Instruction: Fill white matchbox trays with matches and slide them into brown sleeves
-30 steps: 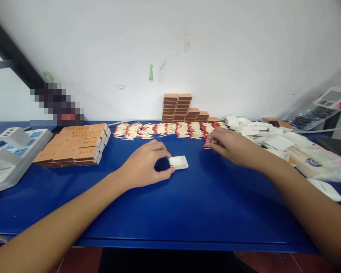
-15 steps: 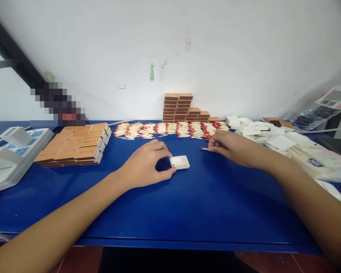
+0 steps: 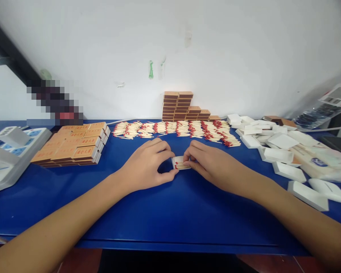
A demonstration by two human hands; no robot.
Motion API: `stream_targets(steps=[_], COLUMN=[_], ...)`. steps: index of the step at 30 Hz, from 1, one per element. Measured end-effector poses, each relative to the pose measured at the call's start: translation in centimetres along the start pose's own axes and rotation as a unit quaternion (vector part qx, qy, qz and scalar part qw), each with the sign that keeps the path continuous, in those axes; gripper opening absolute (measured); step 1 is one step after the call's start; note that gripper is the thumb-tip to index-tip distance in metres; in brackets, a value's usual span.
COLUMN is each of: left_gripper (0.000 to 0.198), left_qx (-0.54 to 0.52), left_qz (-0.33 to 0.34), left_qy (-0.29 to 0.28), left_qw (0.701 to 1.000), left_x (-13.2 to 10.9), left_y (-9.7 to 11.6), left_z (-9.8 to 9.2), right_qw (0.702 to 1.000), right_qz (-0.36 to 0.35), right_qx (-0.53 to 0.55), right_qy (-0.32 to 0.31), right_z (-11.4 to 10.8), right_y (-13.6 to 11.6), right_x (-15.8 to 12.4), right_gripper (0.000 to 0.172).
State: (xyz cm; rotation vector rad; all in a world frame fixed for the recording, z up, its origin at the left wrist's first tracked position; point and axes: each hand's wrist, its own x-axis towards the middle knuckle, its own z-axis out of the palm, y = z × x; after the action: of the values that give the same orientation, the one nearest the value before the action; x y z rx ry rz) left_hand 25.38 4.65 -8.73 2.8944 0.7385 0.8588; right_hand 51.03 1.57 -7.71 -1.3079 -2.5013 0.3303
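A small white matchbox tray [image 3: 178,159] lies on the blue table in front of me, with a few red-tipped matches [image 3: 180,167] inside. My left hand [image 3: 147,165] grips the tray's left end between thumb and fingers. Over the tray's right part, the pinched fingertips of my right hand [image 3: 207,161] reach in with a match; they hide part of it and of the tray. Behind both hands, loose matches [image 3: 166,129] spread in a long row along the table.
Orange matchboxes [image 3: 73,144] are stacked at the left beside a white power strip [image 3: 30,155]. More brown boxes [image 3: 177,106] stand against the wall. White trays [image 3: 278,154] and a plastic packet [image 3: 319,159] lie at the right. The blue table's [image 3: 170,212] front edge is nearest me.
My right hand has moved left from the match row to the tray, bringing a match. More matches show in the tray. My left hand stays on it.
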Motion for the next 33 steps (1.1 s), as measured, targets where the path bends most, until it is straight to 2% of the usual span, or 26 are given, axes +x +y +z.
stream_targets(steps=[4,8,10,13,16,18,26,33], left_gripper=[0.019,0.02,0.022,0.022,0.022,0.022,0.023,0.021], left_qx=[-0.002,-0.016,-0.029,-0.05,-0.059,-0.059,-0.052,-0.055], left_qz=[0.004,-0.005,-0.017,-0.04,-0.054,-0.058,-0.055,-0.059], left_qy=[0.0,-0.007,-0.015,-0.027,-0.035,-0.036,-0.039,-0.037], left_qw=[1.0,1.0,0.999,0.998,0.996,0.996,0.996,0.996], left_x=[0.0,0.0,-0.1,-0.2,-0.3,-0.4,-0.4,-0.4], left_y=[0.0,0.0,-0.1,-0.2,-0.3,-0.3,-0.2,-0.2], left_z=[0.1,0.0,0.0,-0.2,-0.5,-0.7,-0.9,-0.9], right_qw=[1.0,1.0,0.999,0.99,0.983,0.984,0.986,0.988], right_qz=[-0.003,-0.014,0.001,0.069,0.127,0.146,0.152,0.109], right_qx=[-0.009,0.013,0.007,-0.068,-0.107,-0.093,-0.058,-0.073], right_qy=[-0.011,0.014,0.053,0.104,0.076,0.045,0.017,0.083], right_z=[0.3,-0.8,-1.9,-3.6,-4.6,-4.7,-3.4,-3.1], right_y=[-0.2,0.8,2.7,7.1,10.9,12.1,11.8,12.3], right_x=[-0.1,-0.2,-0.3,-0.4,-0.7,-0.7,-0.2,-0.2], right_gripper=[0.019,0.019,0.023,0.023,0.019,0.019,0.019,0.026])
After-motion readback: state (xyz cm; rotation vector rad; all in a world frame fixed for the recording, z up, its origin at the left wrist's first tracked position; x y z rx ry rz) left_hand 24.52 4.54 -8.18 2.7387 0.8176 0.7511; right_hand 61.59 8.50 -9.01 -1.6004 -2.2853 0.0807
